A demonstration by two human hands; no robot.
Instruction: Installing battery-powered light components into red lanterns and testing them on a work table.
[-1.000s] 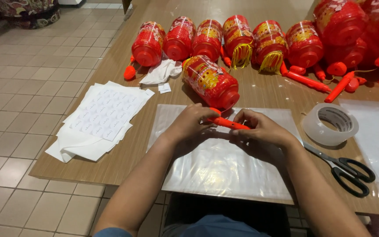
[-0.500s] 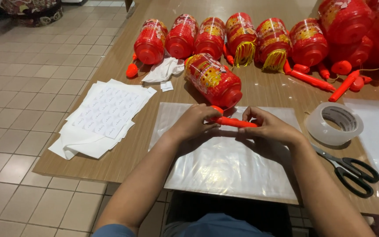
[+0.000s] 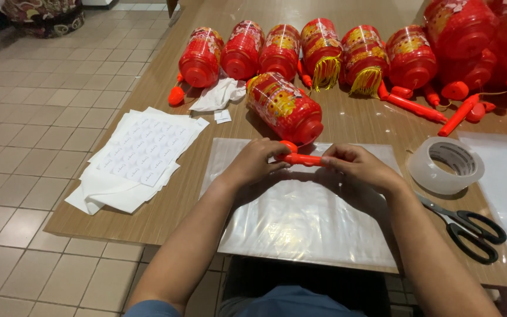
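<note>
Both hands are pinching a short orange stick (image 3: 301, 159), holding it level between them just above a clear plastic sheet (image 3: 300, 223) that is lying on the wooden table (image 3: 359, 126). The left hand (image 3: 254, 162) is closing its fingertips on the stick's left end, where a rounded orange knob is showing, and the right hand (image 3: 356, 166) is pressing thumb and fingers together on the right end. The middle of the stick is showing bare between the two grips.

Just beyond the grip, a red lantern (image 3: 284, 107) with gold print is lying on its side, its round red cap facing the hands and sitting very near the stick; whether a cord is joining them cannot be told. Farther beyond, a row of lanterns (image 3: 300, 50) of the same kind is lying along the far part of the table, some showing yellow tassels, with loose orange sticks (image 3: 418, 107) beside them. To the left of the grip, a stack of white sticker sheets (image 3: 139, 155) is hanging slightly over the table edge, and a crumpled white paper (image 3: 218, 95) is lying past it. To the right of the grip, a roll of clear tape (image 3: 447, 165) is lying flat, and black-handled scissors (image 3: 465, 226) are lying nearer the person, just beside the right forearm.
</note>
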